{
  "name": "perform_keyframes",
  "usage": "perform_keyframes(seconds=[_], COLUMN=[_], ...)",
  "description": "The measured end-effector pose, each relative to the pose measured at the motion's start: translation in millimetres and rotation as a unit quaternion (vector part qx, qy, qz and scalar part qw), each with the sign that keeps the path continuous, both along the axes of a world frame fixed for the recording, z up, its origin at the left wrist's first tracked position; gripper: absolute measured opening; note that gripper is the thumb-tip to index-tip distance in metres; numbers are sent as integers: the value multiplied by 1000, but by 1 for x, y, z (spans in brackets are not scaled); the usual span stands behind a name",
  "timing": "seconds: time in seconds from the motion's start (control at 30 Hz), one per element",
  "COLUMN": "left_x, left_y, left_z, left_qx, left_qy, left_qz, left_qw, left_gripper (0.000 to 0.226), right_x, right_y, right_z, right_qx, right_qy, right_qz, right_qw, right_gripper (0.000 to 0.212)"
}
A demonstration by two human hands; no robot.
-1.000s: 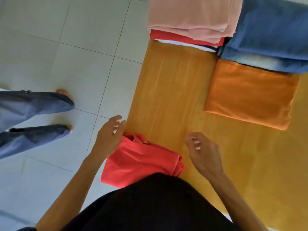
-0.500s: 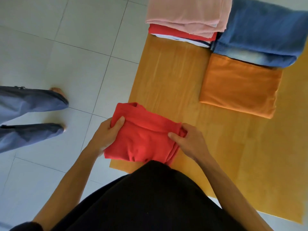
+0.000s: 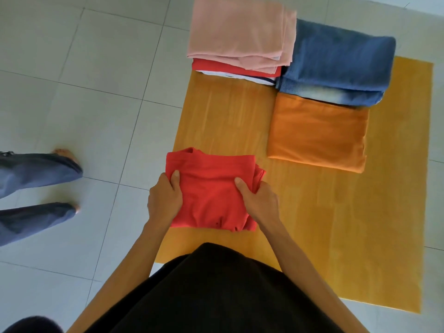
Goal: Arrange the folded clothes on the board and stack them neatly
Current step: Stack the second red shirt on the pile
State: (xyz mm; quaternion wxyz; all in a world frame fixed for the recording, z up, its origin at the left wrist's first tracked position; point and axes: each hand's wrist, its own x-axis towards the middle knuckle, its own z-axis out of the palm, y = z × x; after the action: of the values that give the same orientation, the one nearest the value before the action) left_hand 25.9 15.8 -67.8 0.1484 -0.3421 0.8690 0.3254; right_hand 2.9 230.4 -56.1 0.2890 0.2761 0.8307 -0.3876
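A folded red garment (image 3: pixel 211 188) is held above the near left part of the yellow-orange board (image 3: pixel 336 224). My left hand (image 3: pixel 164 200) grips its left edge and my right hand (image 3: pixel 260 203) grips its right edge, thumbs on top. At the board's far side a folded pink cloth (image 3: pixel 240 34) tops a pile with a red piece (image 3: pixel 228 68) and a white piece under it. Beside that pile lie folded blue jeans (image 3: pixel 341 58). A folded orange cloth (image 3: pixel 317 133) lies flat just in front of the jeans.
The board lies on a pale tiled floor (image 3: pixel 84 92). Another person's legs in blue trousers (image 3: pixel 36 171) and bare feet stand at the left. My black top (image 3: pixel 216 292) fills the bottom of the view.
Both hands closed on the red garment and lifted it from the board's near left corner; it now sits higher and farther forward over the board.
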Motion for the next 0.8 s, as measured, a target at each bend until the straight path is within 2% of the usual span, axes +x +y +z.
perform_keyframes(seconds=[0.1,0.23,0.4,0.47,0.6,0.8], left_x=[-3,-5,-14,-18,-36,-122], left_y=[-5,-7,-9,-11,-7,1], left_z=[1,-4,-3,-1,8,63], left_qx=[-32,-34,6,28,50,77], left_qy=[14,44,44,49,94,206], left_qz=[-18,-55,-49,-30,-8,-22], left_qw=[999,997,998,998,994,975], left_gripper=[50,42,43,46,44,40], right_x=[2,17,12,3,-20,-110], right_y=[5,-2,-25,-24,-13,14], right_z=[0,2,11,11,18,66], right_qx=[-29,72,-15,-7,-2,-19], right_qy=[59,144,127,134,197,307], right_qz=[-38,33,-97,-128,-122,-91], right_qw=[997,986,987,983,973,947], right_gripper=[54,47,33,34,32,35])
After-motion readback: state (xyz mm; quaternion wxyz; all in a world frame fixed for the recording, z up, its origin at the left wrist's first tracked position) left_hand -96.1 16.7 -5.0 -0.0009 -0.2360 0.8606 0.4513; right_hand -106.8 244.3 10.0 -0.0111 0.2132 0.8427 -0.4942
